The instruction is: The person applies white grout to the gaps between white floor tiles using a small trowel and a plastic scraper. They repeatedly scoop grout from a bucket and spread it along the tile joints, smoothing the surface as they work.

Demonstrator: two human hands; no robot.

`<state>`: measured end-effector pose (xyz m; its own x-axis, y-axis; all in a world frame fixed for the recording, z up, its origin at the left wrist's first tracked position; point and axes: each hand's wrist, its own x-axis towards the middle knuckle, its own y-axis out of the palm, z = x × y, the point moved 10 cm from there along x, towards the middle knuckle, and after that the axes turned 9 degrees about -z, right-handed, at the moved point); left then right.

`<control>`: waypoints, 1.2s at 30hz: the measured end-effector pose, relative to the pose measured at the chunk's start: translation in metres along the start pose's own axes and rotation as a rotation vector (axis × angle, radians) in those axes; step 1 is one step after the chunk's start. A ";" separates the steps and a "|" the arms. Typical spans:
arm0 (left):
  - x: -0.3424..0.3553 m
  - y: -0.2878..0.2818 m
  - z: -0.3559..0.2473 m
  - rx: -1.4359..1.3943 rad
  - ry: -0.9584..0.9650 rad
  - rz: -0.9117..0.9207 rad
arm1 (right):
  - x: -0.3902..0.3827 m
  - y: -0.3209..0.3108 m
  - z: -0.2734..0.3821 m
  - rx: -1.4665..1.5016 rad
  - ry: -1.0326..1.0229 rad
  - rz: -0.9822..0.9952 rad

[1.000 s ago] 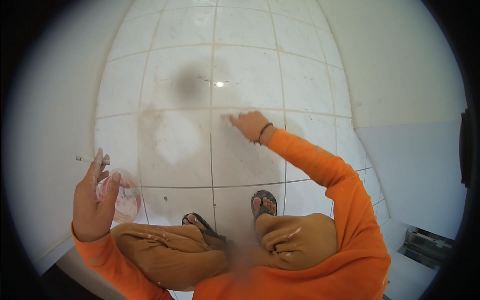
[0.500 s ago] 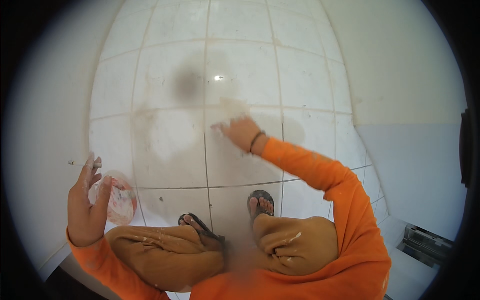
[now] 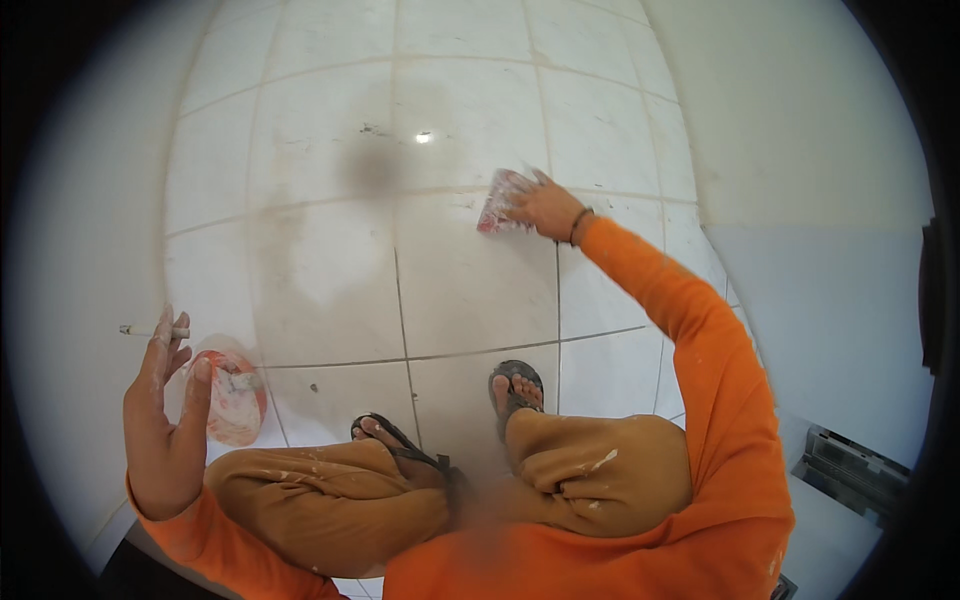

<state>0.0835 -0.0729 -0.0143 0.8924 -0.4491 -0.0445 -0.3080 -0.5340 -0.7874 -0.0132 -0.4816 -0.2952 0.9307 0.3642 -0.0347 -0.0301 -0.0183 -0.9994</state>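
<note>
Between the raised fingers of my left hand (image 3: 167,420) is a lit-looking cigarette (image 3: 138,330), beside the left wall. Behind that hand sits a red plastic container (image 3: 235,400) smeared with white paste. My right hand (image 3: 545,210) grips a flat reddish, white-smeared spreader (image 3: 498,200) on the white tiled floor (image 3: 330,280), near a grout joint just above and right of centre. Both hands and the orange sleeves carry white smears.
Plain walls (image 3: 90,260) (image 3: 785,140) bound the floor at left and right. My sandalled feet (image 3: 515,390) and bent knees in brown trousers fill the lower middle. A metal-framed opening (image 3: 850,470) shows at the lower right, and a dark object (image 3: 928,295) at the right rim.
My right hand has swept up and to the right, with the spreader now clearly showing beneath it. The view has shifted slightly; my left hand keeps the cigarette.
</note>
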 end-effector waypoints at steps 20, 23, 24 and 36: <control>0.000 0.003 0.007 0.011 -0.022 0.047 | -0.003 -0.020 -0.088 0.197 0.486 0.139; 0.000 -0.001 0.020 -0.006 -0.072 0.021 | 0.000 -0.011 -0.052 -0.040 -0.009 0.055; 0.000 -0.004 0.024 0.004 -0.085 0.013 | -0.009 -0.007 -0.038 -0.132 -0.187 0.012; -0.005 0.011 -0.013 0.044 0.025 0.067 | -0.175 0.042 0.030 0.118 0.441 0.076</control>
<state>0.0713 -0.0857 -0.0145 0.8615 -0.5008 -0.0834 -0.3519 -0.4706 -0.8092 -0.1881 -0.5186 -0.3312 0.9897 -0.0651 -0.1273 -0.1216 0.0860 -0.9889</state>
